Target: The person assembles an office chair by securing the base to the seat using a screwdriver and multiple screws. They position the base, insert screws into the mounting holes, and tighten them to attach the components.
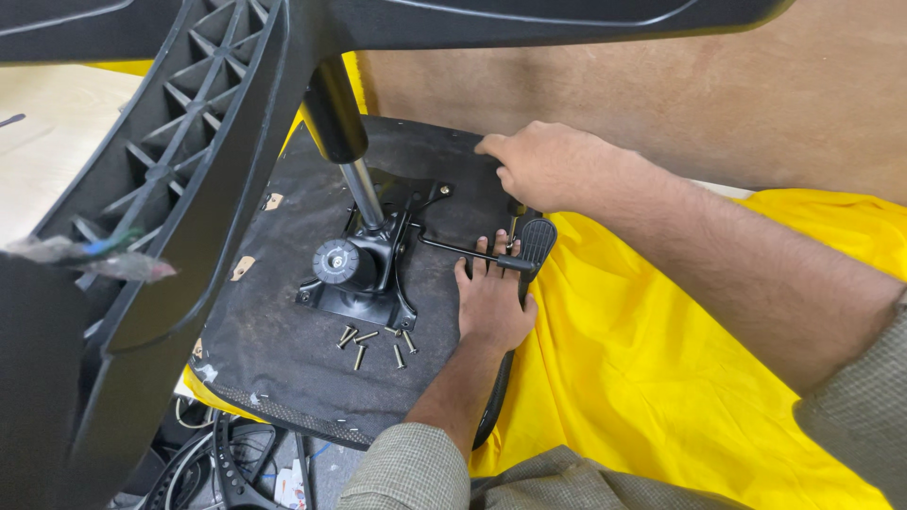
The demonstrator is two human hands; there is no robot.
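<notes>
Black seat underside (283, 312): left hand (491, 302) flat, fingers spread; right hand (543, 165) seemingly curled over its edge.

Rough black fabric underside (283, 312), glossy, probably metal screws (364, 342).

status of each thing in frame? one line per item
left hand: flat, palm down on the seat underside, fingertips at the lever
right hand: curled over the seat's far edge
seat underside: facing up, on yellow cloth
tilt mechanism: seated on the seat, gas cylinder inserted
lever: sticking out sideways
screws: loose, not installed
chair base: on the cylinder, overhead
</notes>
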